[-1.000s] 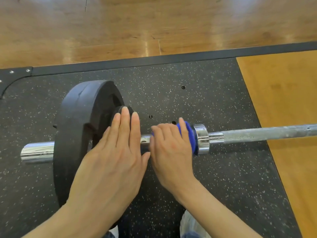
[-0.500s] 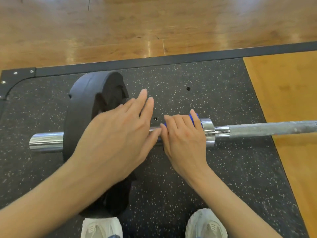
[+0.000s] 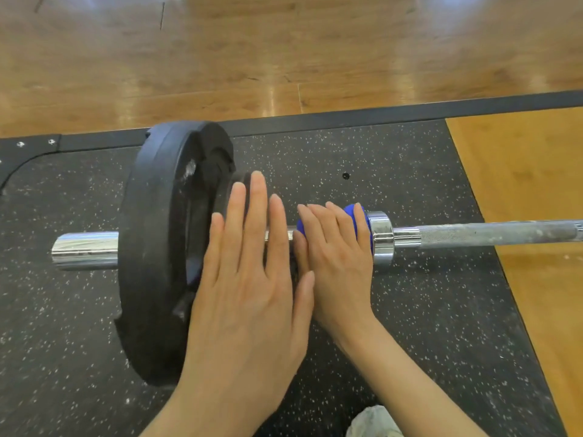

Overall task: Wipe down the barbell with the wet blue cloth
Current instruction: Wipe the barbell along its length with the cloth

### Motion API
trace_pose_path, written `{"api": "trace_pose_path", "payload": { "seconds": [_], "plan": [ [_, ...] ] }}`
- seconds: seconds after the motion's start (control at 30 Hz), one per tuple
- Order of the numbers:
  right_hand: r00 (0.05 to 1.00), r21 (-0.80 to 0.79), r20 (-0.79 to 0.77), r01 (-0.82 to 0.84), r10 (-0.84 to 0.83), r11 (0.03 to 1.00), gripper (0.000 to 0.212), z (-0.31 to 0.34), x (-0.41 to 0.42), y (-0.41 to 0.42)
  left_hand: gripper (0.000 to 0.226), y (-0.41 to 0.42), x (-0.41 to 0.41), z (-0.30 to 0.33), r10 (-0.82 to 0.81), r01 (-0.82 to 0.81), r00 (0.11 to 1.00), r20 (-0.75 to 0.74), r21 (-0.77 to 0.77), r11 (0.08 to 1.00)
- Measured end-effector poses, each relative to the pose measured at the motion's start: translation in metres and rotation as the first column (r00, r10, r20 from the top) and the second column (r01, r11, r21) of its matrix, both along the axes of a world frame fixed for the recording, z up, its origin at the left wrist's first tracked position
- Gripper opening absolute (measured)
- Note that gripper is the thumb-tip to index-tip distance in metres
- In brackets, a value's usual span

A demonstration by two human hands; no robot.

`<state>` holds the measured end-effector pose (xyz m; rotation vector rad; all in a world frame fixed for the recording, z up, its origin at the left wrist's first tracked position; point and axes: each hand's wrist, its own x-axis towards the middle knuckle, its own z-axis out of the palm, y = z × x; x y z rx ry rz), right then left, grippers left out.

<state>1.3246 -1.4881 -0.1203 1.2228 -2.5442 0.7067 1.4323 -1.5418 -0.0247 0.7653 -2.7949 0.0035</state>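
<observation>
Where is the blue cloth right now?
In the head view, the blue cloth is wrapped on the barbell sleeve under the right hand, between the chrome collar and the black weight plate.

plate (image 3: 157,247) and collar (image 3: 382,238) hemming sleeve, shaft (image 3: 498,235) clear

1. The blue cloth (image 3: 353,212) shows only as small patches; the right hand (image 3: 334,253) covers the rest.
2. The left hand (image 3: 249,279) hides part of the weight plate (image 3: 157,247) face and the sleeve behind it.
3. The barbell (image 3: 489,234) shaft is cut off by the right edge.
4. A shoe (image 3: 372,421) is cropped at the bottom edge.
</observation>
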Motion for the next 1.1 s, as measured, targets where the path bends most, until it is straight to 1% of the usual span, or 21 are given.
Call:
{"api": "trace_pose_path", "payload": {
  "seconds": [0.1, 0.17, 0.3, 0.37, 0.43, 0.47, 0.57, 0.6, 0.63, 0.67, 0.7, 0.73, 0.8, 0.83, 0.87, 0.9, 0.93, 0.97, 1.0, 1.03, 1.1],
  "plan": [
    [0.998, -0.016, -0.052, -0.018, 0.017, 1.0, 0.038, -0.009, 0.008, 0.011, 0.071, 0.003, 0.005, -0.015, 0.024, -0.025, 1.0, 0.016, 0.023, 0.999],
    [0.997, 0.004, -0.075, -0.022, 0.022, 1.0, 0.038, -0.009, 0.005, 0.012, 0.072, 0.001, 0.003, -0.024, 0.045, -0.045, 0.998, 0.052, 0.007, 0.999],
    [0.999, 0.048, -0.042, 0.028, -0.026, 0.998, 0.033, 0.002, 0.0, -0.015, 0.07, -0.002, -0.003, -0.029, 0.073, -0.074, 0.997, 0.039, 0.017, 0.997],
    [0.997, 0.048, -0.066, -0.022, 0.025, 0.999, 0.03, 0.0, 0.0, -0.015, 0.066, -0.003, -0.004, -0.028, 0.075, -0.075, 0.997, 0.01, 0.031, 0.997],
    [0.988, 0.044, -0.115, -0.103, 0.108, 0.994, 0.036, -0.008, -0.008, -0.001, 0.066, -0.004, -0.007, -0.027, 0.071, -0.07, 0.997, -0.02, 0.059, 0.996],
    [0.986, 0.049, -0.127, -0.1, 0.106, 0.994, 0.04, -0.01, -0.01, 0.006, 0.067, -0.005, -0.009, -0.026, 0.074, -0.071, 0.997, -0.031, 0.077, 0.994],
    [0.995, 0.015, -0.1, 0.019, -0.017, 1.0, 0.04, -0.009, -0.002, -0.001, 0.067, -0.011, -0.018, -0.023, 0.084, -0.077, 0.994, -0.069, 0.106, 0.991],
    [0.997, 0.001, -0.08, -0.003, 0.003, 1.0, 0.043, -0.009, 0.002, -0.008, 0.066, -0.013, -0.021, -0.023, 0.085, -0.077, 0.994, -0.074, 0.108, 0.991],
    [0.995, -0.004, -0.07, -0.072, 0.072, 0.997, 0.047, -0.012, 0.004, -0.012, 0.066, -0.016, -0.024, -0.023, 0.089, -0.08, 0.993, -0.083, 0.106, 0.991],
    [0.984, 0.011, -0.081, -0.156, 0.156, 0.988, 0.051, -0.014, 0.001, -0.011, 0.066, -0.019, -0.027, -0.023, 0.094, -0.084, 0.991, -0.092, 0.103, 0.991],
    [0.973, 0.025, -0.111, -0.203, 0.205, 0.979, 0.05, -0.016, -0.007, -0.008, 0.065, -0.022, -0.03, -0.023, 0.097, -0.086, 0.99, -0.101, 0.103, 0.991],
    [0.972, 0.021, -0.129, -0.195, 0.196, 0.981, 0.047, -0.019, -0.015, -0.002, 0.065, -0.025, -0.034, -0.022, 0.101, -0.09, 0.989, -0.111, 0.103, 0.991],
    [0.995, -0.014, -0.091, -0.051, 0.049, 0.999, 0.045, -0.019, -0.017, 0.0, 0.065, -0.032, -0.044, -0.021, 0.118, -0.107, 0.986, -0.116, 0.095, 0.99],
    [0.997, -0.02, -0.074, 0.012, -0.013, 1.0, 0.046, -0.018, -0.011, -0.007, 0.065, -0.036, -0.049, -0.021, 0.131, -0.121, 0.985, -0.116, 0.087, 0.989],
    [0.997, -0.015, -0.072, 0.034, -0.035, 0.999, 0.051, -0.018, -0.003, -0.016, 0.065, -0.04, -0.054, -0.021, 0.143, -0.135, 0.982, -0.121, 0.074, 0.988],
    [0.997, 0.0, -0.079, 0.007, -0.007, 1.0, 0.059, -0.021, 0.003, -0.024, 0.065, -0.044, -0.059, -0.021, 0.15, -0.143, 0.98, -0.129, 0.061, 0.988],
    [0.994, 0.018, -0.095, -0.058, 0.059, 0.998, 0.066, -0.025, 0.002, -0.028, 0.064, -0.048, -0.064, -0.021, 0.151, -0.146, 0.979, -0.14, 0.049, 0.988],
    [0.986, 0.03, -0.114, -0.118, 0.12, 0.993, 0.071, -0.027, -0.005, -0.029, 0.064, -0.052, -0.067, -0.021, 0.147, -0.143, 0.977, -0.152, 0.04, 0.989],
    [0.981, 0.033, -0.128, -0.141, 0.144, 0.99, 0.072, -0.027, -0.015, -0.025, 0.065, -0.055, -0.069, -0.021, 0.138, -0.133, 0.977, -0.165, 0.04, 0.99],
    [0.984, 0.018, -0.13, -0.124, 0.125, 0.992, 0.07, -0.028, -0.025, -0.02, 0.065, -0.056, -0.07, -0.021, 0.128, -0.121, 0.976, -0.177, 0.051, 0.991],
    [0.994, -0.024, -0.107, -0.02, 0.017, 0.999, 0.07, -0.029, -0.031, -0.012, 0.067, -0.052, -0.065, -0.024, 0.123, -0.107, 0.974, -0.19, 0.095, 0.99]
  ]
}}
